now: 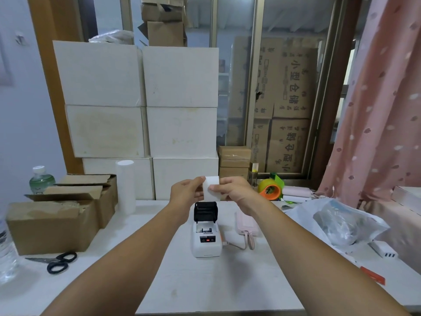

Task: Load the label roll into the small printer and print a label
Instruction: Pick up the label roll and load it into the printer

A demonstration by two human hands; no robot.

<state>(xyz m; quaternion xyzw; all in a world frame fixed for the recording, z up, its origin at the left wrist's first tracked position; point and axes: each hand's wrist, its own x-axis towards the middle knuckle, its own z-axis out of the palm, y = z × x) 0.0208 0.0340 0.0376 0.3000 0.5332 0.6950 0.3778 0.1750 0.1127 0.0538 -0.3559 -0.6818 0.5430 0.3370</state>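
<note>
The label roll (211, 188) is held up in the air above the small printer (206, 233), between both hands, over the middle of the white worktop (205, 283). Behind the worktop stands a wall of stacked white cartons (141, 99), and to the right of them brown cartons with printed characters (289, 110) show through the glass. A pink patterned curtain (382, 106) hangs on the far right. On the left of the worktop sit two open cardboard boxes (61, 215), with a tall white cylinder (125, 185) upright beside them and a green-tinted bottle (41, 180) behind. On the right lies a crumpled clear plastic bag (337, 222).

The printer is white, its black lid (205, 211) tipped up and open, the paper bay exposed, a red light showing on its front panel. Just right of it lies a pink power bank (247, 223) with a looped cable. A tape dispenser, yellow, orange and green (271, 187), rests farther back. Black-handled scissors (59, 262) lie at the front left.

The left hand (188, 190) pinches the roll's left edge with thumb and fingers; the right hand (234, 189) grips its right side, thumb across the front. The roll is white and stands clear of the printer's lid, not touching it.
</note>
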